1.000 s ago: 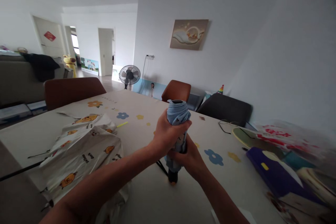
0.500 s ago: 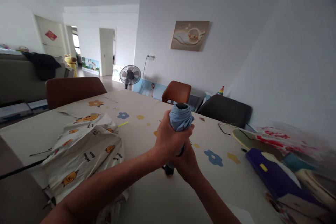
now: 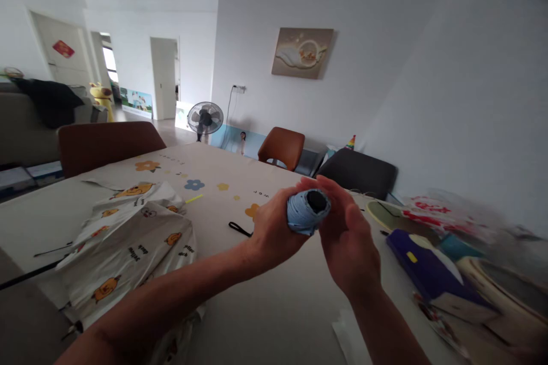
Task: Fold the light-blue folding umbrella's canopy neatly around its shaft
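My left hand (image 3: 274, 228) is wrapped around a folded light-blue umbrella (image 3: 306, 212), which is tipped so that its dark cap end faces me. My right hand (image 3: 349, 236) is raised beside that end, palm against the blue fabric and fingers curved over the top. Both hands are above a cream tablecloth with flower prints (image 3: 222, 194). A thin black strap (image 3: 240, 229) lies on the cloth just left of my left hand. A half-open white umbrella with yellow cartoon prints (image 3: 132, 245) lies on the table to the left.
A purple box (image 3: 428, 274) and a heap of packets and plates crowd the table's right side. Brown chairs (image 3: 107, 145) (image 3: 282, 148) and a dark chair (image 3: 357, 171) stand along the far edge. A floor fan (image 3: 205, 118) stands by the back wall, a sofa at far left.
The blue umbrella has been tilted from upright to nearly level, cap end toward me. My right hand has left the handle below and come up beside the cap. The camera has shifted slightly.
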A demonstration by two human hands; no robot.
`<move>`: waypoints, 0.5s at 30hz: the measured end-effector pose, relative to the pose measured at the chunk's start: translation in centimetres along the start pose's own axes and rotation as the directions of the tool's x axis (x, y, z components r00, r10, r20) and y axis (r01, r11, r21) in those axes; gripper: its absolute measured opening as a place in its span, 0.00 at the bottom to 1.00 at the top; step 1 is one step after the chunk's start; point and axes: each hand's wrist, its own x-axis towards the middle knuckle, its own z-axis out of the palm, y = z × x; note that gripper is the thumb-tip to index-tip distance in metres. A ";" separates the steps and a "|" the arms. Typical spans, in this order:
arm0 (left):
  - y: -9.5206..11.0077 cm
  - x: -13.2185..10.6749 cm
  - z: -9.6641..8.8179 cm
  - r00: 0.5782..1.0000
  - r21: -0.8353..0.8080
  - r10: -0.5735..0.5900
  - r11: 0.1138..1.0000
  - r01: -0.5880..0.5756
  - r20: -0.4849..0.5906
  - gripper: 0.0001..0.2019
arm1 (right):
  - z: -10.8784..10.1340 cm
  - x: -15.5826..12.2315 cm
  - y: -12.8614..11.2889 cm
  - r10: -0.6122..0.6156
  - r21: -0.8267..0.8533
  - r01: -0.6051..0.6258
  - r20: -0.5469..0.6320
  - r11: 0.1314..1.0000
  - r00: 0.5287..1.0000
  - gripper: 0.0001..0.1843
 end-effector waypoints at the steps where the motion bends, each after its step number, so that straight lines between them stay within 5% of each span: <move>1: -0.1 -0.2 0.2 1.000 -0.015 0.005 1.000 -0.005 0.015 0.23 | 0.3 -0.2 -0.3 -0.002 -0.021 0.002 -0.009 1.000 1.000 0.24; 15: -0.5 -0.3 0.0 0.984 0.130 0.110 0.983 -0.129 0.139 0.20 | 1.9 -0.7 0.2 -0.148 -0.004 0.148 -0.049 0.989 0.988 0.13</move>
